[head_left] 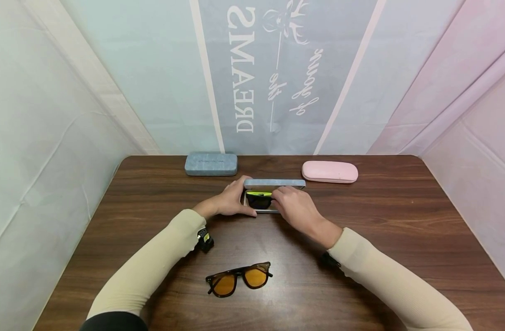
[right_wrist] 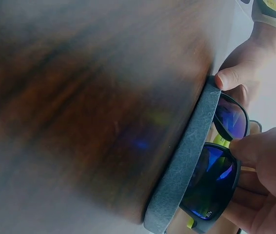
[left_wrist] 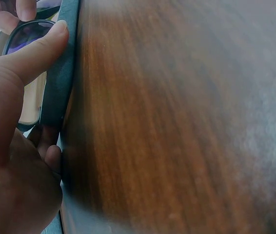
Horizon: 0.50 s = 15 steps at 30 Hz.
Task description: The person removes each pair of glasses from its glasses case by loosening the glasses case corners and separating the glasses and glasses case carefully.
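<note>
A blue-grey glasses case (head_left: 275,183) stands with its lid raised in the middle of the table. My left hand (head_left: 229,198) grips its left end, thumb at the front rim and fingers round the side. Dark sunglasses (head_left: 258,202) with bluish mirrored lenses and neon-yellow parts are at the case's mouth. With thumb and fingers, my right hand (head_left: 297,208) pinches the sunglasses by the middle of the frame, between the lenses (right_wrist: 211,183), as the right wrist view shows. My right hand hides the case's right part in the head view.
Black-framed glasses with orange lenses (head_left: 225,285) lie on the brown wooden table (head_left: 173,285) in front of the case. A shut blue case (head_left: 211,165) is at the back left, a shut pink case (head_left: 330,171) at the back right. Printed cloth (head_left: 169,82) hangs behind.
</note>
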### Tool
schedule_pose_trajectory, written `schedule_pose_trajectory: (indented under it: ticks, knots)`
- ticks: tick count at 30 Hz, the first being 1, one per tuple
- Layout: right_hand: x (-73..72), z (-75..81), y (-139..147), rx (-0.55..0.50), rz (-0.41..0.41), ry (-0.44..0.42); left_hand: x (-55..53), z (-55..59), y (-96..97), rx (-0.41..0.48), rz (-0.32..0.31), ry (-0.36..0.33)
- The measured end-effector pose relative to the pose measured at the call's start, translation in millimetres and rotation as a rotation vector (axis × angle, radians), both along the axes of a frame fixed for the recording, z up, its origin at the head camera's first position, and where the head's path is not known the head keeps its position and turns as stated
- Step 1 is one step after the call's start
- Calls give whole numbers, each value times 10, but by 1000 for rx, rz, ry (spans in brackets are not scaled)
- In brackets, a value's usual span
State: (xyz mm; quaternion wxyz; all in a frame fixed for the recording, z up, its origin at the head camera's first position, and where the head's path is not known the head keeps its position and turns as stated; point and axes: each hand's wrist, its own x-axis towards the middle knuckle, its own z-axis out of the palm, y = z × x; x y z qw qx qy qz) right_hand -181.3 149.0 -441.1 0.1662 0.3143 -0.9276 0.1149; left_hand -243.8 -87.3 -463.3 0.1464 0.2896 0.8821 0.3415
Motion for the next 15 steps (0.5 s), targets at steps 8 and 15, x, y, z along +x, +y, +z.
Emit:
schedule_pose_trajectory:
  ticks: [8,15]
  knots:
    - [10,15,4,3,9,17,2,-5,-9,3,-3,3]
    - [22,31,14,0,22,23,-11,-16,-7,6,-4,-1]
